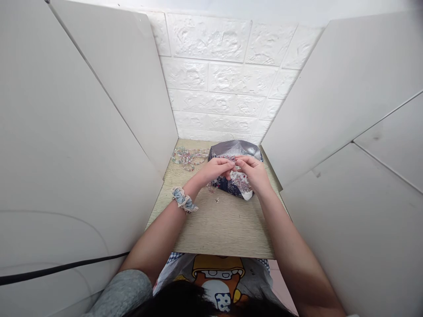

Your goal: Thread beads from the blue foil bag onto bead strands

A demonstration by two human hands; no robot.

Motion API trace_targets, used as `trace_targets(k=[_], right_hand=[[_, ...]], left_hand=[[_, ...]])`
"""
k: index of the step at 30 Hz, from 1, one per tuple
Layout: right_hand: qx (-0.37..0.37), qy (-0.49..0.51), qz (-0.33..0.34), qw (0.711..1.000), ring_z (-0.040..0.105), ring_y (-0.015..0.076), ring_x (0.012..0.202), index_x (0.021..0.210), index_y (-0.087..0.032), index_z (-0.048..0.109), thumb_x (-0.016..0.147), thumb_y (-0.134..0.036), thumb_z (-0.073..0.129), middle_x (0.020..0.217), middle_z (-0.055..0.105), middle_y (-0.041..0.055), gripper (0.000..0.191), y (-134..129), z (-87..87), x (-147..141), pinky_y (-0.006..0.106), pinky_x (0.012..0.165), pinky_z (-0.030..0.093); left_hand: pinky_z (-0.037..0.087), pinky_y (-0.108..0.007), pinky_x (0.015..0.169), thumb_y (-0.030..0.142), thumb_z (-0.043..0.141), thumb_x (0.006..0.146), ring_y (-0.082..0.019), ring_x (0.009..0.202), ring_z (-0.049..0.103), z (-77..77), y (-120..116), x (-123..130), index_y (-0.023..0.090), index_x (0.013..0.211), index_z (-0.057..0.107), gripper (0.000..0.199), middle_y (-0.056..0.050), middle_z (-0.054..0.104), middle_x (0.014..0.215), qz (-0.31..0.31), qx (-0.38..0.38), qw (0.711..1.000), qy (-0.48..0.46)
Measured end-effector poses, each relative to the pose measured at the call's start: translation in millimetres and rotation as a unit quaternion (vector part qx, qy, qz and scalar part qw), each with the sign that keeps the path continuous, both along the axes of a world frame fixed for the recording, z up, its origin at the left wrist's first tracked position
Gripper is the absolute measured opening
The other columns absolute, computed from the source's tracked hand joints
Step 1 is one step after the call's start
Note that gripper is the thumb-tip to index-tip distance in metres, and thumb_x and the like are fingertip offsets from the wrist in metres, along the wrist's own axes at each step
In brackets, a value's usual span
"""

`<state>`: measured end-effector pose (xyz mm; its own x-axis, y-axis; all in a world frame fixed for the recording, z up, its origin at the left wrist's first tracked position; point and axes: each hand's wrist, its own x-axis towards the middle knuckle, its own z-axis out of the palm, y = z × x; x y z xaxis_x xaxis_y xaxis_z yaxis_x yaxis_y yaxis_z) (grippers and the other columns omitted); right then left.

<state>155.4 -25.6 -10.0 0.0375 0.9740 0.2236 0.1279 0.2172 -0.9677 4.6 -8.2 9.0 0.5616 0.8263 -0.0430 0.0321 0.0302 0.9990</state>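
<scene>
My left hand (218, 170) and my right hand (253, 172) meet fingertip to fingertip above an open bag (226, 187). Both hands are closed in a pinch. What sits between the fingers is too small to make out. The bag has a dark blue patterned outside and a silvery lining, and small pink and clear beads (239, 179) show inside it. Left of the bag lies a heap of beaded strands (190, 155) in pale mixed colours. A few pinkish beads (211, 188) rest by the bag's near left side, partly under my left wrist.
A tiny metallic piece (217, 200) lies on the wooden tabletop (224, 229) in front of the bag. Pale panels (132, 88) stand close on both sides, and a white brick-patterned wall (221, 79) closes the back. A black cable (66, 267) runs in at lower left.
</scene>
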Motion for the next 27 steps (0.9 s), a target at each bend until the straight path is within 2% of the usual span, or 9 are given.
trace_targets(k=[2, 3, 5, 7, 10, 14, 20, 23, 27], right_hand=[[0.029, -0.138, -0.042, 0.989, 0.052, 0.0158, 0.081, 0.076, -0.019, 0.061, 0.074, -0.036, 0.048, 0.087, 0.059, 0.0040, 0.021, 2, -1.9, 4, 0.031, 0.074, 0.039], [0.043, -0.225, -0.050, 0.972, 0.051, 0.0164, 0.081, 0.075, -0.019, 0.060, 0.075, -0.032, 0.046, 0.086, 0.059, 0.0048, 0.020, 2, -3.1, 6, 0.031, 0.075, 0.038], [0.048, -0.392, -0.035, 0.918, 0.050, 0.0176, 0.083, 0.070, -0.018, 0.059, 0.074, -0.024, 0.045, 0.085, 0.058, 0.0063, 0.016, 3, -6.2, 10, 0.031, 0.075, 0.036], [0.018, -0.505, -0.003, 0.863, 0.050, 0.0177, 0.080, 0.064, -0.017, 0.058, 0.071, -0.017, 0.046, 0.084, 0.058, 0.0066, 0.015, 3, -9.1, 13, 0.031, 0.072, 0.034], [-0.019, -0.573, 0.015, 0.820, 0.051, 0.0168, 0.079, 0.061, -0.017, 0.058, 0.069, -0.013, 0.045, 0.082, 0.058, 0.0054, 0.016, 3, -11.2, 16, 0.029, 0.068, 0.032], [-0.028, -0.590, 0.016, 0.807, 0.051, 0.0166, 0.081, 0.066, -0.018, 0.060, 0.070, -0.014, 0.045, 0.085, 0.058, 0.0049, 0.017, 3, -10.6, 15, 0.029, 0.068, 0.031], [-0.019, -0.571, 0.017, 0.821, 0.051, 0.0180, 0.082, 0.069, -0.018, 0.059, 0.072, -0.014, 0.043, 0.086, 0.058, 0.0066, 0.016, 3, -11.8, 11, 0.031, 0.071, 0.031], [0.001, -0.491, -0.002, 0.871, 0.050, 0.0183, 0.083, 0.074, -0.018, 0.055, 0.076, -0.016, 0.039, 0.085, 0.057, 0.0060, 0.017, 3, -9.9, 8, 0.032, 0.072, 0.032], [0.000, -0.273, -0.006, 0.962, 0.050, 0.0149, 0.072, 0.077, -0.020, 0.053, 0.078, -0.029, 0.040, 0.077, 0.057, 0.0025, 0.016, 3, -4.7, 3, 0.028, 0.066, 0.037]], left_hand=[[0.039, -0.021, 0.054, 0.039, 0.051, 0.070, -0.004, 0.044, 0.038, 1.2, 0, 0, 0.012, 0.070, 0.058, 0.028, 0.006, 0.040, 0.046, 0.025, 0.014, 0.999, 0.026], [0.038, -0.021, 0.053, 0.040, 0.050, 0.071, -0.004, 0.042, 0.034, 1.6, 0, -1, 0.012, 0.070, 0.058, 0.029, 0.007, 0.036, 0.044, 0.040, 0.020, 0.998, 0.034], [0.037, -0.020, 0.050, 0.042, 0.048, 0.071, -0.004, 0.042, 0.031, 1.8, 1, -1, 0.013, 0.072, 0.058, 0.031, 0.007, 0.032, 0.044, 0.072, 0.034, 0.996, 0.049], [0.035, -0.020, 0.046, 0.043, 0.046, 0.071, -0.005, 0.042, 0.032, 1.6, 2, -2, 0.013, 0.074, 0.059, 0.032, 0.007, 0.032, 0.045, 0.098, 0.052, 0.991, 0.072], [0.031, -0.018, 0.042, 0.042, 0.044, 0.072, -0.005, 0.042, 0.033, 1.2, 3, -2, 0.013, 0.078, 0.059, 0.033, 0.005, 0.035, 0.049, 0.118, 0.071, 0.985, 0.101], [0.029, -0.017, 0.041, 0.040, 0.043, 0.073, -0.004, 0.041, 0.031, 0.1, 4, -1, 0.013, 0.081, 0.058, 0.032, 0.006, 0.031, 0.048, 0.112, 0.070, 0.987, 0.097], [0.029, -0.018, 0.042, 0.034, 0.045, 0.073, -0.003, 0.038, 0.031, -4.7, 5, -2, 0.014, 0.071, 0.050, 0.021, 0.007, 0.032, 0.048, 0.068, 0.006, 0.998, 0.004], [0.018, -0.018, 0.037, 0.033, 0.046, 0.071, -0.002, 0.034, 0.022, -4.2, 4, -3, 0.014, 0.070, 0.053, 0.020, 0.008, 0.026, 0.044, 0.069, 0.004, 0.997, 0.038], [0.016, -0.020, 0.039, 0.034, 0.045, 0.070, -0.004, 0.036, 0.023, 2.3, 0, -3, 0.014, 0.071, 0.058, 0.024, 0.007, 0.027, 0.039, 0.077, 0.058, 0.991, 0.097]])
